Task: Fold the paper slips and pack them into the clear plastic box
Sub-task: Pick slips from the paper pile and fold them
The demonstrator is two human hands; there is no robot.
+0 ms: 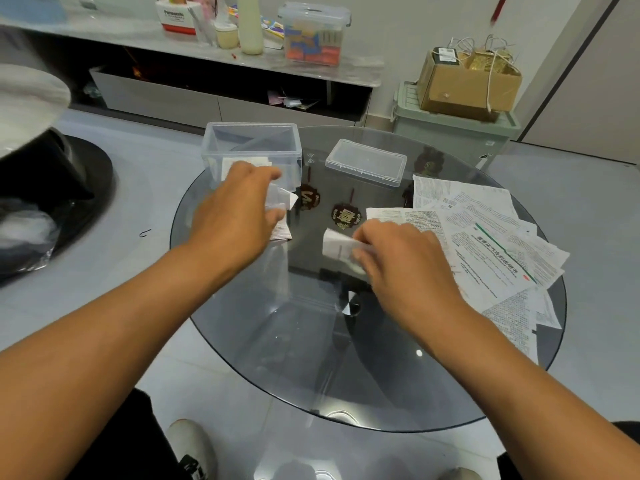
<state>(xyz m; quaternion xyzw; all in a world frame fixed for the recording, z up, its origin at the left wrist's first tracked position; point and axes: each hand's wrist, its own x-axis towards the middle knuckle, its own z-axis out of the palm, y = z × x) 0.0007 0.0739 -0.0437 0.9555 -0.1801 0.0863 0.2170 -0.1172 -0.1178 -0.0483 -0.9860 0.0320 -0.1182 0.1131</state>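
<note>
The clear plastic box [252,143] stands open at the far left of the round glass table [311,341], with a folded white slip inside. Just in front of the box, my left hand [232,213] grips a folded paper slip [281,202] above the glass. My right hand [405,261] pinches another folded slip [337,245] near the table's middle. A spread pile of unfolded printed paper slips [491,244] lies on the right side of the table.
The box's clear lid [366,161] lies behind the pile. Dark red ornaments [346,214] show around the glass centre. A low shelf with a filled container [313,32] runs along the wall. A cardboard box [464,84] sits on a green bin at the right.
</note>
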